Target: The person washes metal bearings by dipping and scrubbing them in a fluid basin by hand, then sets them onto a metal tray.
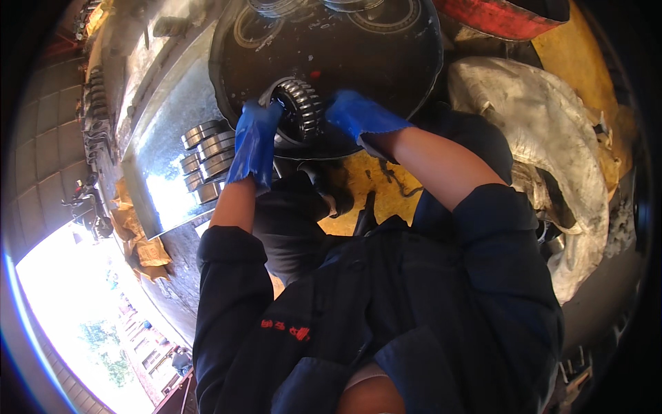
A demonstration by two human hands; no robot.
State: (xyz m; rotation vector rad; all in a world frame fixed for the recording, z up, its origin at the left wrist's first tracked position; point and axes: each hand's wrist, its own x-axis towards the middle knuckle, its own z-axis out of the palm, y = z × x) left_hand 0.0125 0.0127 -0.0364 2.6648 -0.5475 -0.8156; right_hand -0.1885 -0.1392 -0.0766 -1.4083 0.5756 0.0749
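Note:
A roller bearing (308, 107), a dark ring with a row of rollers around it, stands tilted near the front edge of a dark round drum top (386, 65). My left hand (256, 131), in a blue rubber glove, grips the bearing's left side, its fingertips at the ring's opening. Just right of the rollers is my right hand (362, 116), also in a blue glove, pointing toward the bearing. A small gap seems to part it from the rollers. Its fingers are blurred, so their closure is unclear.
Several shiny metal rings (210, 155) are stacked on a pale metal sheet (162, 152) at left. More rings (276, 5) lie at the drum top's far edge. A red-rimmed container (493, 19) is far right, above a dirty whitish sack (531, 110). Brown paper (141, 241) lies left.

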